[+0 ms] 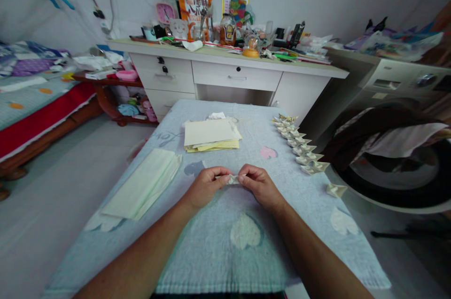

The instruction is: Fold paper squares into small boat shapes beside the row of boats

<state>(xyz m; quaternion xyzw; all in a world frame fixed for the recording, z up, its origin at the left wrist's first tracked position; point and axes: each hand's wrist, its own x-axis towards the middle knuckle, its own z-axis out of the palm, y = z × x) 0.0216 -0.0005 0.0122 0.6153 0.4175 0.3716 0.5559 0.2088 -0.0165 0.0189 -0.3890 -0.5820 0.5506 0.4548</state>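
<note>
Between my two hands is a small piece of folded whitish paper (pixel 234 179), held just above the cloth-covered table (pixel 211 252). My left hand (pixel 207 186) pinches its left end between thumb and fingers. At the other end, my right hand (pixel 260 185) grips it the same way. Most of the paper is hidden behind the fingertips. To the right, a row of folded paper boats (pixel 305 149) runs along the table's edge, nested close together. One separate paper boat (pixel 336 190) sits nearer to me, apart from that row.
Beyond my hands lies a stack of cream and yellow paper sheets (pixel 211 132). Pale green folded paper (pixel 143 185) rests on the left. A white desk (pixel 236 75) with cluttered items stands behind the table. The washing machine (pixel 394 82) is on the right, its door open, and a bed (pixel 42 101) is on the left.
</note>
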